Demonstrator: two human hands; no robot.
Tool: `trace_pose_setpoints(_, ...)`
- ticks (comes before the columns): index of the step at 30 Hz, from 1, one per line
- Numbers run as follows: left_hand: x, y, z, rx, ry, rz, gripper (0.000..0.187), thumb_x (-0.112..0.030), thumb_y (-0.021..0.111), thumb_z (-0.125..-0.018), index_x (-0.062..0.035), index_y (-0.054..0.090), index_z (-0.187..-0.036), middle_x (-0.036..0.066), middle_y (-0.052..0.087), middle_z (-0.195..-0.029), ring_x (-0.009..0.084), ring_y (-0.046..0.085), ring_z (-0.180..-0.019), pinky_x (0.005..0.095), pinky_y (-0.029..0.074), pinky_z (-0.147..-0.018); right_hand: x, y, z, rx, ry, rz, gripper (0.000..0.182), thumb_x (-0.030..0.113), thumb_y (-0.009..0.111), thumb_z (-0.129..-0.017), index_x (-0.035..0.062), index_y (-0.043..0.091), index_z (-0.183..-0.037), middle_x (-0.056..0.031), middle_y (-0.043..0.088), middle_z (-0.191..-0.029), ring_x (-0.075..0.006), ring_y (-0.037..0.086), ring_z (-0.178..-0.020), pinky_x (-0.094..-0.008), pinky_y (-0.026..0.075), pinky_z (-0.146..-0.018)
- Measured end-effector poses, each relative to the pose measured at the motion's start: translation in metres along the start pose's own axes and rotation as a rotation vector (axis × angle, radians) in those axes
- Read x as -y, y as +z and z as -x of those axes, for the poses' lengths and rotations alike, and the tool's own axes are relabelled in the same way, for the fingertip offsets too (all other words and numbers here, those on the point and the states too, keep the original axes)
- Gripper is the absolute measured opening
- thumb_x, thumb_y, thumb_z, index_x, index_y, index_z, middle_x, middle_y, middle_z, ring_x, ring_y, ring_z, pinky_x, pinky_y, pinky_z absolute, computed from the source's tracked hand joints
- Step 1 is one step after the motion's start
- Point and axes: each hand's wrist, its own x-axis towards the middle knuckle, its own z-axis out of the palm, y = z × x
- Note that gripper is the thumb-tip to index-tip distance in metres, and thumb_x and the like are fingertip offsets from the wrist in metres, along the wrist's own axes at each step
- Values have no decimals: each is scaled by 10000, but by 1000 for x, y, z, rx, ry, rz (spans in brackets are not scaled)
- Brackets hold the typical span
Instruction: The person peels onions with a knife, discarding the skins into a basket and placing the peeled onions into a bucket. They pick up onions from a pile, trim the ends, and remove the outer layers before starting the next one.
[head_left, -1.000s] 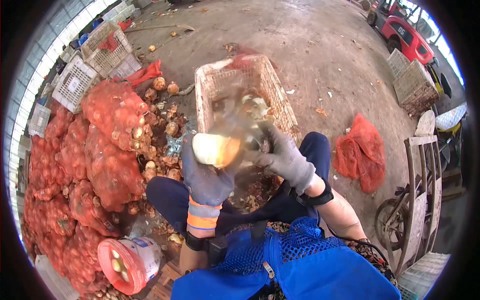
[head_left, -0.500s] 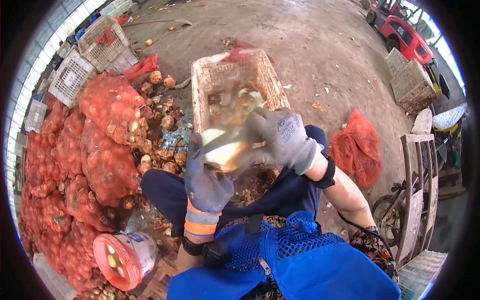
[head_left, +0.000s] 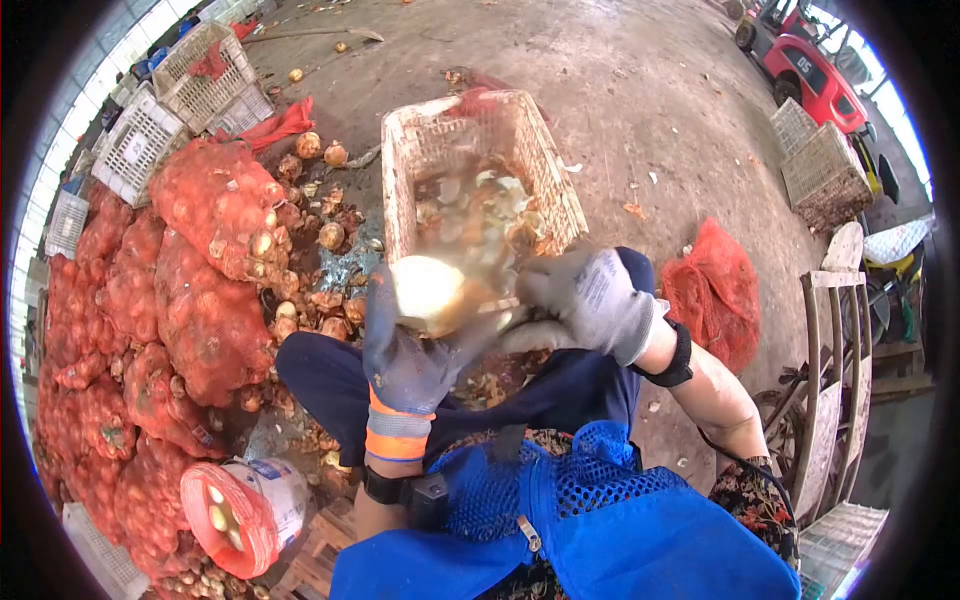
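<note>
In my left hand [head_left: 412, 345], gloved in grey with an orange cuff, lies a pale, mostly peeled onion [head_left: 428, 288], with the fingers around it. Some brownish skin shows on its right side. My right hand [head_left: 580, 300], in a light grey glove, is closed just right of the onion and smeared by motion. It seems to hold a small knife, whose blade is too blurred to make out clearly. Just beyond both hands stands a dirty white plastic crate [head_left: 400, 190], with wet-looking onion peelings [head_left: 485, 205] inside.
Red mesh sacks of onions [head_left: 215, 310] are piled at left, with loose onions and skins beside them. A bucket [head_left: 275, 495] with a red rim holds peeled onions at lower left. On the right are an empty-looking red mesh sack [head_left: 712, 295], a hand cart [head_left: 835, 380] and stacked crates [head_left: 825, 170].
My right hand has moved right and slightly down, away from the onion. The onion now shows more of its pale side, and my left hand has shifted slightly left.
</note>
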Motion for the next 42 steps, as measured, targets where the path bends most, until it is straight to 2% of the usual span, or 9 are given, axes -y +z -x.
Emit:
trace_pose_setpoints(1,-3,0,-2,0,-206,310,528,-499,360,-944,-105,460,-1281,122,626,-1087,273,620,-1011,352,546,-798,-2,1,-2,4,1,-2,476,521,721,-685,87,586,-826,-99,588,-759,-315,608,-660,-379,476,-581)
trace_pose_setpoints(13,17,-7,6,-45,-187,215,451,-224,397,-941,-49,384,-1357,91,502,-1282,208,517,-1153,357,441,-981,10,11,-23,72,159,24,634,674,594,-694,65,607,-871,-104,613,-803,-299,643,-721,-415,491,-571)
trace_pose_setpoints(16,27,-11,7,158,254,-20,463,-268,407,-948,-38,402,-1349,107,499,-1284,215,511,-1158,360,465,-954,12,7,-19,107,8,81,593,652,567,-717,70,613,-822,-98,605,-775,-290,638,-708,-406,487,-559)
trace_pose_setpoints(20,9,-14,-9,-85,-215,530,568,-422,535,-894,6,433,-1253,216,388,-1370,337,490,-1192,501,486,-916,3,21,5,-58,-289,117,487,586,557,-737,100,574,-720,-64,530,-681,-263,578,-615,-376,468,-558)
trace_pose_setpoints(23,5,-16,1,134,20,345,677,-557,416,-903,-11,404,-1302,210,341,-1406,336,483,-1198,516,507,-877,-34,17,12,-87,13,-13,511,600,620,-706,96,570,-772,-81,570,-674,-286,607,-660,-393,459,-572)
trace_pose_setpoints(25,-3,-33,-7,200,-248,582,710,-562,407,-906,-28,338,-1368,203,309,-1433,329,480,-1203,508,512,-873,-52,27,-3,36,552,103,568,611,667,-663,71,573,-810,-121,600,-683,-318,623,-700,-409,471,-604)
trace_pose_setpoints(30,-3,-18,-4,61,-231,376,685,-555,368,-925,-58,324,-1393,209,394,-1384,314,492,-1193,452,514,-877,-35,19,-18,16,648,-312,637,470,767,-629,56,567,-1070,-131,628,-739,-272,642,-715,-340,482,-646)
trace_pose_setpoints(33,-8,9,1,33,-259,359,535,-470,498,-910,-102,441,-1294,81,552,-1222,226,568,-1090,390,522,-852,-14,18,-26,-42,396,-467,597,558,659,-692,29,561,-950,-180,636,-773,-338,646,-769,-396,488,-695)
trace_pose_setpoints(42,6,3,4,210,-284,408,512,-448,440,-930,-64,462,-1268,121,560,-1214,254,526,-1148,443,461,-938,-6,23,-22,60,191,-371,607,642,612,-699,61,604,-873,-157,619,-735,-345,623,-713,-438,467,-631)
